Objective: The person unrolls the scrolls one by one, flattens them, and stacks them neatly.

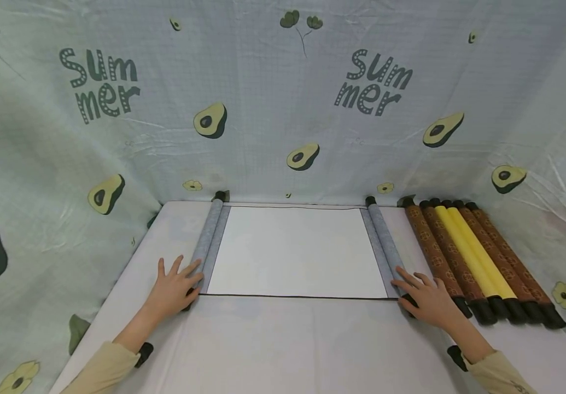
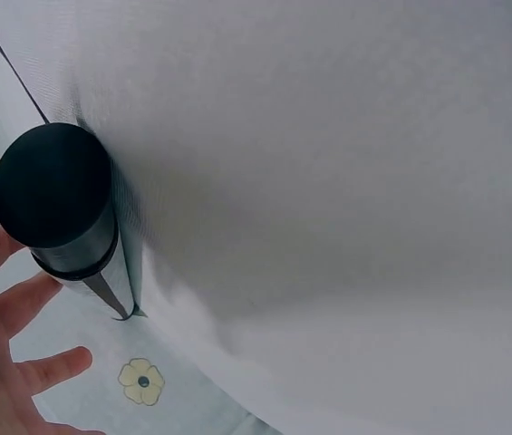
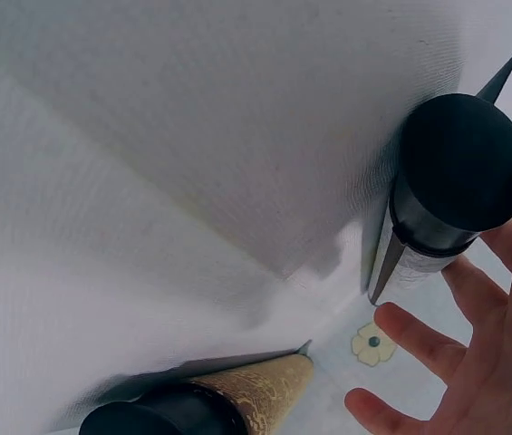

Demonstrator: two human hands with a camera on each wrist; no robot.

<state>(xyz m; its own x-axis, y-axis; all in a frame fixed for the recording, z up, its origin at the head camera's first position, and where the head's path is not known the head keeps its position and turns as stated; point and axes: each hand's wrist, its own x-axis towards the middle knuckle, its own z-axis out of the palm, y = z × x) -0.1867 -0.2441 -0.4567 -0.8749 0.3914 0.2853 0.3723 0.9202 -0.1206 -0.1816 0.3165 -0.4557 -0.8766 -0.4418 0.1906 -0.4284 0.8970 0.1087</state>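
Observation:
A blank white hanging scroll [image 1: 297,251] lies unrolled with grey borders, a grey roller along each side. My left hand [image 1: 173,288] rests, fingers spread, on the near end of the left roller [image 1: 210,232]. On the near end of the right roller [image 1: 385,235] lies my right hand [image 1: 430,301], its fingers also spread. The left wrist view shows a black end cap [image 2: 52,186] beside the left fingers [image 2: 54,370]. Another black cap [image 3: 464,163] touches the right hand in the right wrist view, where two fingers [image 3: 419,340] extend away from the roller.
Several rolled scrolls with black ends lie side by side at the right, brown patterned ones [image 1: 432,246] around yellow ones [image 1: 477,249]. A white-covered table [image 1: 283,345] carries everything. Behind it hangs a cloth [image 1: 263,82] printed with avocados.

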